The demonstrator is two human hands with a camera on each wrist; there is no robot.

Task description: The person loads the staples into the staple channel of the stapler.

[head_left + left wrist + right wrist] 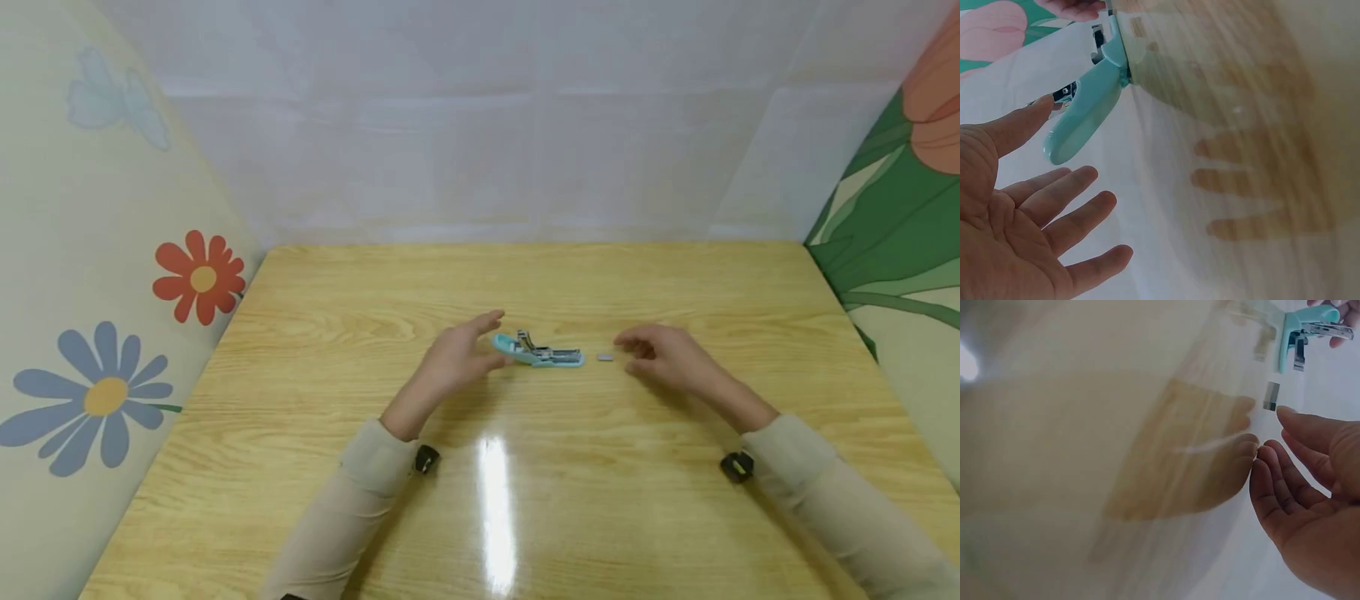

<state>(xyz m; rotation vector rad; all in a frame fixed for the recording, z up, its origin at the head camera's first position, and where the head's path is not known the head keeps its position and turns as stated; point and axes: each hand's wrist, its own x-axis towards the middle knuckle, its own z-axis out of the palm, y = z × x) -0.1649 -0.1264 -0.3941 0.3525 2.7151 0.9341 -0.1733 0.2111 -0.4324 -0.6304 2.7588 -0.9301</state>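
- From my end of the feed I see the turquoise stapler [538, 360] lying on the wooden table [600, 500], between the two hands, its parts swung apart and a metal piece sticking up near the middle.
- The left hand [452, 360] is beside the stapler's rounded turquoise end, thumb and fingers spread wide with nothing gripped. I can't quite tell from my views whether the thumb tip touches the stapler or merely overlaps it.
- On the other side I have the right hand [667, 354], fingers loosely bent and the thumb held apart from them, with nothing in its grasp.
- A small grey staple strip [604, 357] lies on the table between the stapler's other end and the right fingertips, near both and apart from the stapler.
- Around the work I get pale sleeves [330, 521] on both arms and a white backdrop [487, 158] behind the table.
- On the left wall I make out a red flower [203, 278] and a blue flower [105, 397].
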